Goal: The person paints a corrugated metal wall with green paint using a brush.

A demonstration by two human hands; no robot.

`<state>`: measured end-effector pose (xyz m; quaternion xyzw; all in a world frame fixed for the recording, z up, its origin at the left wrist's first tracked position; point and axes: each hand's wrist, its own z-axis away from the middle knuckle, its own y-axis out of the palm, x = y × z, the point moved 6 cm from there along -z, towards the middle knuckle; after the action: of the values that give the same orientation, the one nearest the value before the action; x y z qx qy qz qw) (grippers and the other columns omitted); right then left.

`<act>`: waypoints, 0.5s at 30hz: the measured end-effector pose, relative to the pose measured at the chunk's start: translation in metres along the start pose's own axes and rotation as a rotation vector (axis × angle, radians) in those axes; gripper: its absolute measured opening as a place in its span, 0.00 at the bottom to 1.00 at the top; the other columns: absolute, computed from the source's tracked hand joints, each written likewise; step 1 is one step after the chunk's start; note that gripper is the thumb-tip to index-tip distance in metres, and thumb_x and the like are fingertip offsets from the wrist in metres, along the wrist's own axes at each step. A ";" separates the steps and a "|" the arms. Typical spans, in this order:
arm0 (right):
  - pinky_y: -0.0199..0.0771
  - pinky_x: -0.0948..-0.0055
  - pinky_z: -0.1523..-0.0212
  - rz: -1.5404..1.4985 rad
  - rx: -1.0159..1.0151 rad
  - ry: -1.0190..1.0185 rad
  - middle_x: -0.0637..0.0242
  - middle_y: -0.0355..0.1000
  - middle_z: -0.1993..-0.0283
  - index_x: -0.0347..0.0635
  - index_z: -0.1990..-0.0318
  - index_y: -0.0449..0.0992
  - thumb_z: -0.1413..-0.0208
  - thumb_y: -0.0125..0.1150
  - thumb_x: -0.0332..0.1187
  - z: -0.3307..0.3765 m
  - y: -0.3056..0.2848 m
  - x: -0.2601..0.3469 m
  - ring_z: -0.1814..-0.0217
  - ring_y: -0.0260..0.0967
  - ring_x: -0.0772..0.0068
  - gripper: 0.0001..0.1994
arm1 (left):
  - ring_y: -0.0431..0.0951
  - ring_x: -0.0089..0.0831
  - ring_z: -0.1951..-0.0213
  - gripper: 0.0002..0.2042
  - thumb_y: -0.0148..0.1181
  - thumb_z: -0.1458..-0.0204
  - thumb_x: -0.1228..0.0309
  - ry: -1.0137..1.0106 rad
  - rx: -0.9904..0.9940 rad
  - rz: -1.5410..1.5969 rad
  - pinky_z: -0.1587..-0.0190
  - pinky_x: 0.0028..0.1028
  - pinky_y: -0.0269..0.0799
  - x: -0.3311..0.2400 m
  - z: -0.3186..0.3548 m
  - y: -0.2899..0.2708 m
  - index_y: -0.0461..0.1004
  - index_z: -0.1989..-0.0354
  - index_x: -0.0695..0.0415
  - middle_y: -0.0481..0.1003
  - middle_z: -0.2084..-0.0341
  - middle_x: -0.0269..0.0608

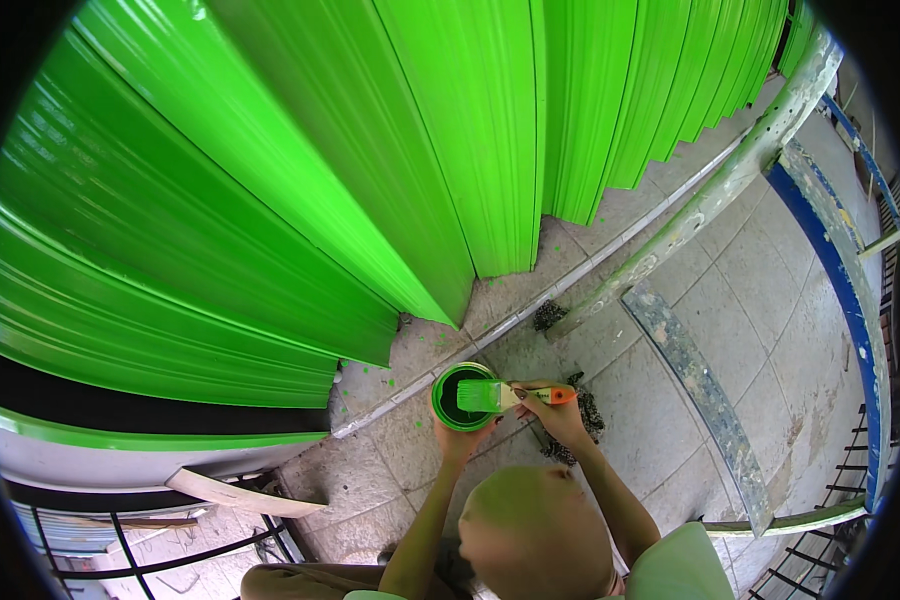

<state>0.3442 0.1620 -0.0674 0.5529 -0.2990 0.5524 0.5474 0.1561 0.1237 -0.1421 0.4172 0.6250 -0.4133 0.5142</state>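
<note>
The paint can (pixel 462 397), small, round and coated in green, serves as the landmark: it sits low in the middle of the view, above the tiled floor (pixel 750 330). The left hand (pixel 460 440) grips it from below, fingers closed round its near wall. The right hand (pixel 550 408), just right of the can, has its fingers pinched shut on the orange handle of a flat brush (pixel 500 396), whose green-loaded bristles lie across the can's open mouth, touching its rim.

Up and left of the can, a bright green folding shutter (pixel 320 170) fills most of the view; its lowest pleat edges end just above the can, so little room remains on that side. A metal floor track (pixel 530 312) runs diagonally just above the can from lower left to upper right. Right of the can the floor is open tile, with dark debris (pixel 590 415) beside the right hand. Farther right, a paint-spattered plank (pixel 700 385) lies on the floor, and beyond it a blue-edged beam (pixel 840 290) curves along the rim. Below and left of the can stands a black metal railing (pixel 120 545). A second railing (pixel 855 460) closes the far right.
</note>
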 end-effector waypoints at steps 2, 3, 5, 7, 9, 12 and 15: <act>0.75 0.77 0.68 -0.038 -0.012 0.006 0.59 0.75 0.66 0.32 0.53 0.73 0.42 0.54 0.28 -0.001 -0.002 -0.006 0.70 0.73 0.74 0.12 | 0.72 0.31 0.52 0.47 0.77 0.75 0.73 -0.020 0.011 -0.001 0.48 0.31 0.67 0.007 0.001 0.000 0.53 0.43 0.59 0.70 0.53 0.41; 0.75 0.76 0.68 -0.072 -0.024 0.009 0.59 0.75 0.66 0.31 0.53 0.73 0.42 0.54 0.29 -0.001 -0.003 -0.008 0.70 0.73 0.73 0.12 | 0.71 0.31 0.52 0.47 0.77 0.75 0.73 -0.045 0.035 0.015 0.48 0.31 0.67 0.011 0.000 0.001 0.53 0.42 0.59 0.69 0.52 0.41; 0.75 0.74 0.68 -0.158 -0.029 -0.044 0.58 0.74 0.66 0.31 0.53 0.73 0.41 0.53 0.29 -0.005 -0.002 -0.005 0.70 0.73 0.71 0.12 | 0.71 0.31 0.52 0.48 0.78 0.75 0.73 -0.075 0.053 0.016 0.48 0.31 0.67 0.024 0.004 -0.004 0.53 0.42 0.59 0.69 0.52 0.41; 0.75 0.73 0.68 -0.247 -0.029 -0.096 0.57 0.74 0.66 0.31 0.54 0.73 0.41 0.52 0.30 -0.013 0.003 0.004 0.70 0.73 0.70 0.12 | 0.72 0.30 0.52 0.47 0.78 0.74 0.72 -0.124 0.032 0.046 0.49 0.31 0.68 0.038 0.009 -0.015 0.53 0.42 0.58 0.70 0.52 0.40; 0.75 0.71 0.68 -0.290 -0.159 -0.225 0.55 0.74 0.66 0.30 0.54 0.73 0.41 0.52 0.30 -0.027 -0.008 0.019 0.70 0.73 0.68 0.13 | 0.72 0.30 0.53 0.45 0.77 0.73 0.72 -0.263 0.016 0.260 0.50 0.31 0.68 0.039 0.011 -0.007 0.54 0.43 0.58 0.70 0.53 0.40; 0.75 0.72 0.69 -0.254 -0.235 -0.284 0.56 0.74 0.68 0.30 0.54 0.73 0.42 0.53 0.31 -0.048 -0.021 0.024 0.71 0.73 0.68 0.13 | 0.73 0.31 0.54 0.41 0.77 0.71 0.72 -0.009 0.087 -0.096 0.52 0.31 0.69 0.008 0.005 -0.001 0.57 0.46 0.58 0.72 0.55 0.39; 0.74 0.75 0.70 -0.272 -0.238 -0.327 0.56 0.75 0.69 0.29 0.55 0.73 0.43 0.56 0.29 -0.070 -0.022 0.024 0.72 0.74 0.70 0.12 | 0.74 0.30 0.56 0.39 0.77 0.71 0.72 -0.030 0.108 -0.084 0.53 0.30 0.70 0.001 0.004 -0.002 0.60 0.48 0.58 0.73 0.57 0.38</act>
<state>0.3496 0.2387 -0.0655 0.6016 -0.3696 0.3376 0.6224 0.1553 0.1190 -0.1430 0.4114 0.6110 -0.4740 0.4824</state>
